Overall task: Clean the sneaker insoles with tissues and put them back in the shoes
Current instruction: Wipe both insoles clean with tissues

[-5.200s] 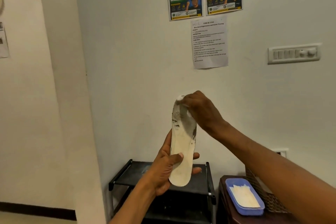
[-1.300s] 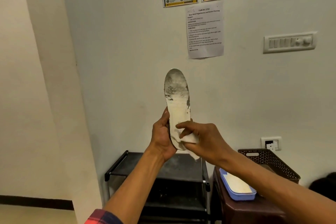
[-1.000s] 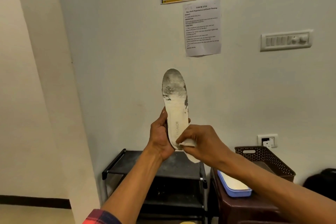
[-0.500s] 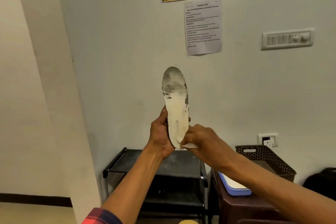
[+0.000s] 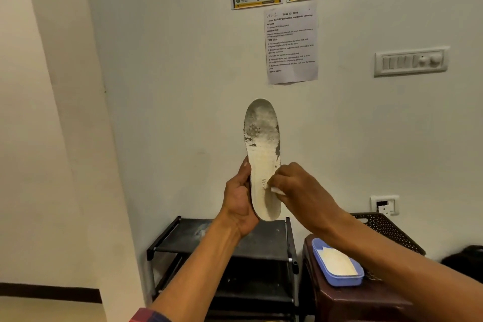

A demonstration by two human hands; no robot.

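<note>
A cream sneaker insole stands upright in front of the wall, its toe end up and stained grey. My left hand grips its heel end from the left, thumb along the edge. My right hand pinches a small white tissue and presses it against the insole's middle right side. No shoes are in view.
A black shoe rack stands below my hands against the wall. To its right a dark brown stool carries a blue tray with a tissue in it, beside a dark perforated basket. Posters and a switch panel hang on the wall.
My right hand with the tissue has slid up the insole from the heel end to its middle. The left hand keeps the same grip on the insole.
</note>
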